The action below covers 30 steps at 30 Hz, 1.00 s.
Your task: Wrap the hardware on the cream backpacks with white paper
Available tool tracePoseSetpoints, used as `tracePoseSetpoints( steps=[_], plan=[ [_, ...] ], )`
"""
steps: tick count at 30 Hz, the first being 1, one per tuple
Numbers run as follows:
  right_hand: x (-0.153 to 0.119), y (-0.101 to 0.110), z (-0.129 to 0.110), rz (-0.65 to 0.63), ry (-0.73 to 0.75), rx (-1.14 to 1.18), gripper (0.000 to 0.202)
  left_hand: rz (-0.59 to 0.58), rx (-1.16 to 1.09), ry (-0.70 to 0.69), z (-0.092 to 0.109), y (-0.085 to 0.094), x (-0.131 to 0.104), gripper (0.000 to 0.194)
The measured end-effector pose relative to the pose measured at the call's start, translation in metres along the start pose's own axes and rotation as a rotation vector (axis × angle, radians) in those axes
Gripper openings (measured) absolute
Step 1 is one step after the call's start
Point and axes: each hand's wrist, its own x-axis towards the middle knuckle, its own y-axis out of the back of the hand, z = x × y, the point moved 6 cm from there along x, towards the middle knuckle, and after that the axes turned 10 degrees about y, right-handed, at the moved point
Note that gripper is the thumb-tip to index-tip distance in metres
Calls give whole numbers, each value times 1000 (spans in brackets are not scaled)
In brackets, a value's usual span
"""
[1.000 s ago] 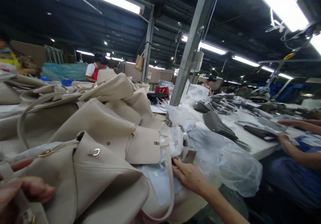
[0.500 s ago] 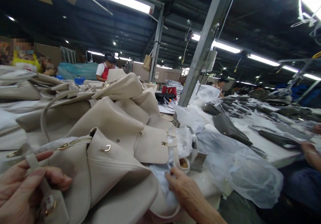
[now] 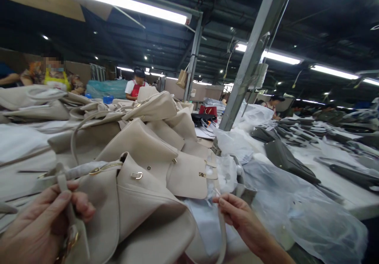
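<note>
In the lower left, my left hand [image 3: 56, 216] is closed round a narrow beige strap [image 3: 63, 181] with gold hardware low on it. Beside that hand a beige handbag [image 3: 142, 201] lies on its side, its gold zip and a small gold loop showing. My right hand [image 3: 237, 212] pinches a second beige bag strap [image 3: 222, 236] at its upper part, where some clear film shows at the fingertips. Left of these fingers are a beige flap [image 3: 188, 177] with a gold clasp and pale blue-white wrapping [image 3: 199, 220].
More beige bags [image 3: 139, 141] pile up behind. Clear plastic sheeting [image 3: 299, 205] spreads on the right, near dark bags [image 3: 290, 161] on a white table. A metal post [image 3: 248, 58] rises behind the pile. Co-workers [image 3: 136, 84] stand further back.
My right hand has moved up and right, lifting the strap from its lower loop. My left hand keeps its hold on the other strap. The view has shifted left.
</note>
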Motion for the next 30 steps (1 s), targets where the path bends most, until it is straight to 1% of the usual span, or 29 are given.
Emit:
tracePoseSetpoints(
  steps=[1, 2, 3, 4, 5, 6, 7, 8, 9, 10, 11, 12, 13, 14, 15, 16, 17, 18, 20, 21, 22, 24, 27, 28, 30],
  plan=[
    [0, -2, -5, -28, -24, 73, 42, -47, 27, -40, 3, -5, -4, 37],
    [-1, -7, -10, -110, -35, 92, 45, -83, 54, -78, 5, -8, -8, 37],
    [-4, -13, -14, -231, -40, 46, 47, -103, 73, -107, 7, -10, -10, 36],
    [-9, -19, -16, -358, -37, -68, 49, -106, 79, -120, 8, -10, -11, 35],
    [-16, -22, -17, -456, -10, -228, 48, -109, 81, -131, 9, -10, -11, 34],
    [-22, -23, -18, -510, 39, -401, 43, -115, 82, -141, 10, -11, -12, 33],
    [-28, -22, -19, -522, 94, -551, 33, -120, 80, -152, 12, -11, -12, 32],
    [-33, -21, -21, -511, 137, -645, 19, -121, 80, -160, 13, -12, -13, 31],
    [-39, -20, -22, -504, 148, -677, 15, -114, 78, -166, 14, -14, -15, 31],
    [-44, -20, -21, -528, 116, -657, 32, -100, 77, -163, 15, -15, -16, 30],
    [-48, -21, -19, -565, 53, -612, 51, -87, 77, -154, 16, -16, -17, 30],
    [-50, -23, -16, -591, -7, -570, 65, -76, 79, -142, 17, -18, -18, 30],
    [-49, -25, -15, -596, -37, -552, 68, -68, 83, -135, 17, -19, -20, 29],
    [-45, -27, -15, -579, -19, -578, 62, -63, 88, -132, 18, -20, -20, 29],
    [-38, -29, -15, -539, 39, -653, 49, -61, 94, -136, 18, -21, -21, 28],
    [-31, -31, -14, -488, 115, -770, 38, -63, 101, -143, 19, -22, -21, 28],
    [-23, -33, -12, -438, 182, -921, 32, -61, 104, -154, 19, -22, -21, 28],
    [-16, -35, -7, -395, 226, -1087, 28, -59, 107, -158, 19, -22, -21, 27],
    [-7, -38, 8, -343, 255, -1360, 24, -55, 103, -151, 19, -22, -22, 28],
    [-4, -39, 16, -334, 254, -1432, 24, -51, 97, -139, 18, -22, -22, 28],
    [-3, -39, 22, -329, 264, -1456, 25, -42, 90, -123, 18, -22, -23, 28],
    [-2, -36, 27, -294, 310, -1371, 25, -18, 69, -85, 16, -22, -24, 29],
    [1, -24, 23, -207, 336, -1029, 15, 11, 42, -57, 16, -21, -25, 28],
    [3, -19, 21, -183, 315, -892, 13, 7, 37, -53, 16, -22, -25, 28],
    [7, -13, 22, -188, 205, -647, 15, 3, 34, -44, 16, -22, -25, 27]
  ],
)
